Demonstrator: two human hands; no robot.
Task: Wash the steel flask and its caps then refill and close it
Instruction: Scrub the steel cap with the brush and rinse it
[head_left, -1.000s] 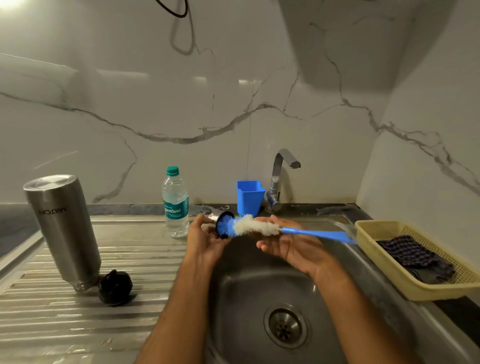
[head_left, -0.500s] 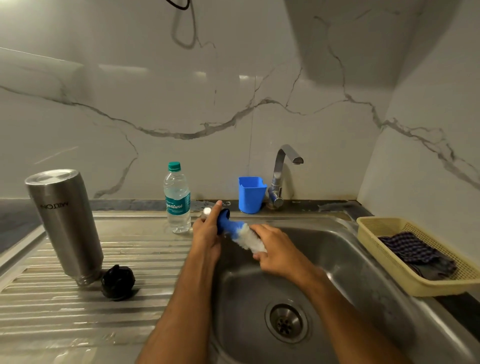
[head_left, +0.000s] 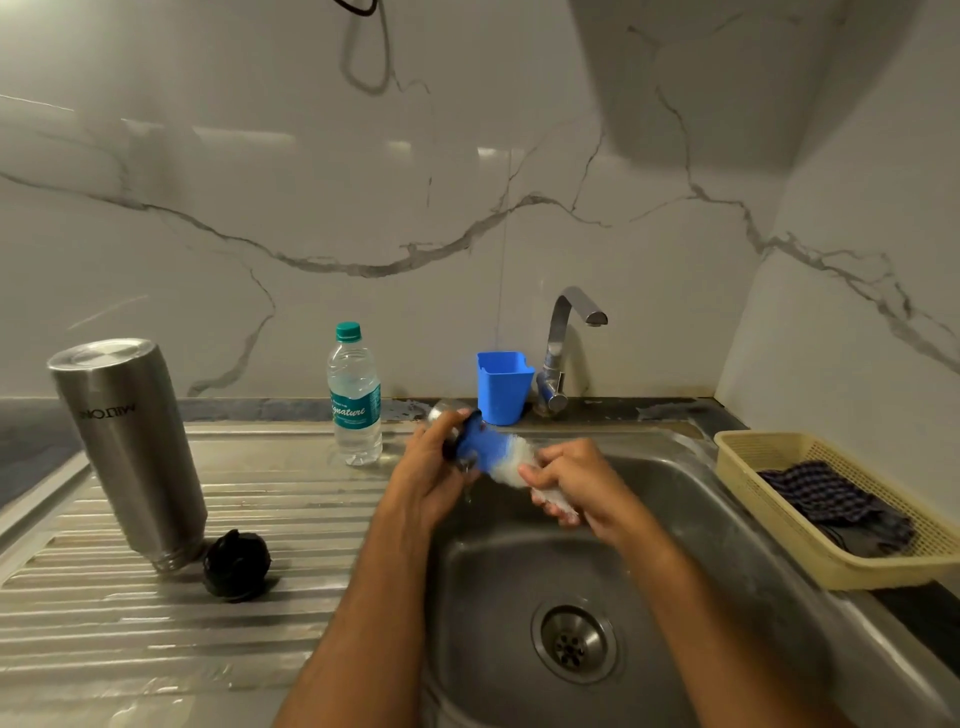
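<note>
Two hands meet over the back left corner of the sink, both busy with the same small piece of work. Left hand is curled around a steel cap, fingers wrapped over its far side and thumb toward the viewer, holding it tipped so its dark opening faces right. Right hand is closed around a bottle brush, gripping it over the white bristles, with the blue part of the brush pushed up against the cap's mouth; motion blur smears the brush, so how deep it sits in the cap cannot be told. Both forearms reach up from the bottom edge and converge, the left one crossing the sink's rim, the right one lying over the basin. Well to the left, the steel flask stands upside down on the ribbed drainboard of the bench, leaning slightly, its lettering inverted. Just beside its mouth rests a black inner cap, touching or almost touching the flask. Behind the hands stands a plastic water bottle with a teal lid, upright and closed, and a blue plastic cup sits next to the tap. On the right a yellow basket holds a dark checked cloth.
</note>
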